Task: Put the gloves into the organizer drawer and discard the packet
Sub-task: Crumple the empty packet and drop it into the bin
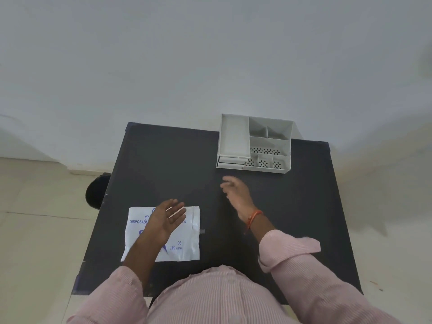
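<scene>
A white packet of disposable gloves (184, 237) with blue print lies flat on the black table (163, 164), near the front left. My left hand (167, 218) hovers over the packet, open, fingers spread, holding nothing. My right hand (236, 191) is blurred in the middle of the table, fingers loosely apart and empty, a little in front of the organizer. The white organizer (254, 143) stands at the table's back edge, with several open compartments and small drawers (231, 162) at its front left corner. No loose gloves are visible.
A dark round object (95, 192) sits on the floor by the table's left edge. A white wall rises behind the table, and pale floor tiles lie on both sides. Pink sleeves and my torso fill the bottom of the view.
</scene>
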